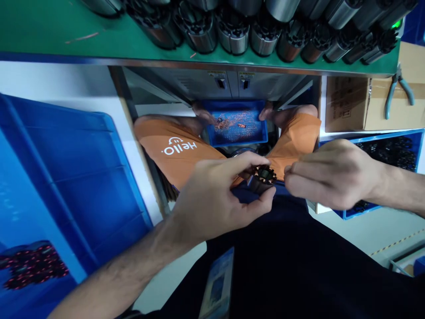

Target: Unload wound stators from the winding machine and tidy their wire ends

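My left hand (219, 195) grips a motor stator (260, 179), a small metal cylinder with copper windings showing at its dark toothed end. That end faces up and to the right, over my lap. Just right of it, my right hand (335, 177) is closed, fingertips pressed together and pointing toward the stator. Whatever sits between those fingertips, if anything, is too small or hidden to make out. A narrow gap separates the right hand from the stator.
Several similar stators (234, 37) stand along the front of the green bench (49, 31). Below, a blue tray (237, 139) holds copper scraps. Pliers (393, 91) lie on a cardboard box (348, 104) at right, near a blue bin (420, 150) of black parts. A large blue crate (96, 173) stands at left.
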### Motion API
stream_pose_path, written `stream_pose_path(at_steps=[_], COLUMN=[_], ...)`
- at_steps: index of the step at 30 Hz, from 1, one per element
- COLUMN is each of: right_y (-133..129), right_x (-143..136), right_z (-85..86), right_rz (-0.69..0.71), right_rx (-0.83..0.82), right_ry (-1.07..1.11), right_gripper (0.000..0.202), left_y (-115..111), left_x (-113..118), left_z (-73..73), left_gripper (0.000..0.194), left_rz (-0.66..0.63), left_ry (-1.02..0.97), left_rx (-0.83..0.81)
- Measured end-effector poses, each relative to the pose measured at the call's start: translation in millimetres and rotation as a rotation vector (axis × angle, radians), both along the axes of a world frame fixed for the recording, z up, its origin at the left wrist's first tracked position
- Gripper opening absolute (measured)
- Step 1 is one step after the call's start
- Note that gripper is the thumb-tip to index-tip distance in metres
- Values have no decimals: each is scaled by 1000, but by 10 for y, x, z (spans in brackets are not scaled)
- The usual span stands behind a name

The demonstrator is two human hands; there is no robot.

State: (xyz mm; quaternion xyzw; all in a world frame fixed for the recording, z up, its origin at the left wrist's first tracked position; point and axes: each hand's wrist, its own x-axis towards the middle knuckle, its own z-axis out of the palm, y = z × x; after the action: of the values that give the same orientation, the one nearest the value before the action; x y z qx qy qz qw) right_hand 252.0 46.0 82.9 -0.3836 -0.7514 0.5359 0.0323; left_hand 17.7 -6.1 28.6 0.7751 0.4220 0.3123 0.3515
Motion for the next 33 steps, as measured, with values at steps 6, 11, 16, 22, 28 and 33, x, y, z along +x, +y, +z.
stream_pose_path(at_steps=[6, 11, 16, 22, 28, 33], right_y=[207, 143, -21, 94, 92, -61], right_x=[252, 179, 46, 219, 221, 106], right_z=[-2, -239, -174, 77, -91, -48], right_rz=[-243, -67, -85, -89, -110, -96], right_rx=[-353, -889, -491, -22, -751, -378], right_ry=[136, 57, 55, 33, 62, 34], right_gripper=[34, 39, 29, 33, 34, 25], left_y=[-13, 33, -1, -45, 47, 6], left_x=[-48, -63, 4, -10, -48, 8], left_z=[-48, -13, 2, -40, -27, -43], left_gripper=[25, 29, 30, 33, 24, 21], left_rz=[62, -105, -46, 53, -14, -28], left_ry=[-54, -29, 57, -29, -2, 90], left_rx=[213, 512, 263, 61, 539, 555])
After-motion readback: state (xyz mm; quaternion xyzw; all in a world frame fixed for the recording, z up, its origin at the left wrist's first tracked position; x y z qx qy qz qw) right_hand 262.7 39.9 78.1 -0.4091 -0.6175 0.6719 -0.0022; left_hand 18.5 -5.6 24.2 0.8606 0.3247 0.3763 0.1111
